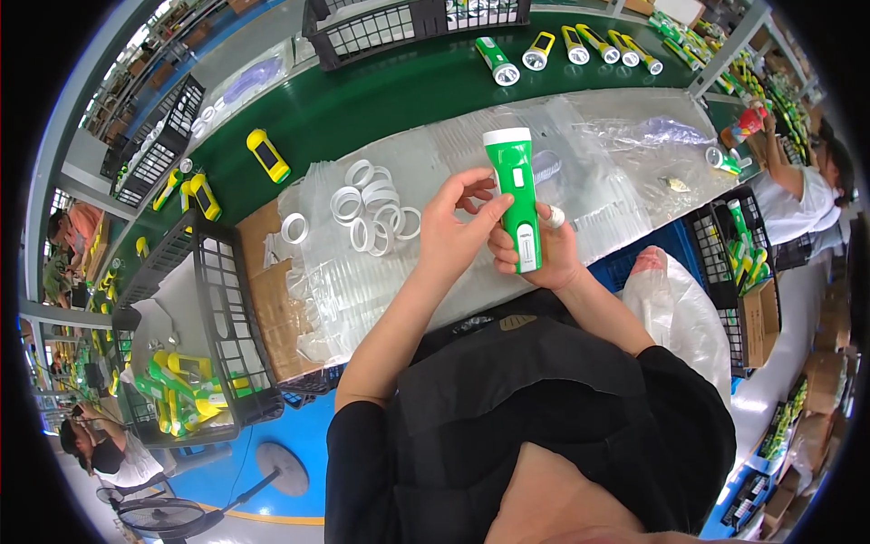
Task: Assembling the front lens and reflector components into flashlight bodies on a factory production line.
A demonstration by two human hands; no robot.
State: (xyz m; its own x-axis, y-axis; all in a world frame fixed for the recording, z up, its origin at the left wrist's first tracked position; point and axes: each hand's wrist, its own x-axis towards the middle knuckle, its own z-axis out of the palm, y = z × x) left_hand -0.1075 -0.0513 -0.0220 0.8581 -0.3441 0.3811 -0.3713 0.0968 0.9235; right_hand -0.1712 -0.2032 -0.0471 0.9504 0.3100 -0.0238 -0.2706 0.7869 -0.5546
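Over the plastic-covered bench I hold a green flashlight [518,204] upright, its white-rimmed head away from me. My right hand [546,249] wraps round its lower end; a white covering sits on that thumb. At the left side of the body, my left hand [462,218] touches it with the thumb by the white switch, its other fingers bent behind. Left of my hands lies a loose pile of white rings [373,201], with one ring [294,228] set apart at the left.
Beyond the bench runs a green conveyor belt [390,104] with several green and yellow flashlights [577,47] on it. A black crate [245,317] of flashlights stands at left, another crate [725,263] at right. Co-workers [802,195] are at both sides. A fan [163,515] stands lower left.
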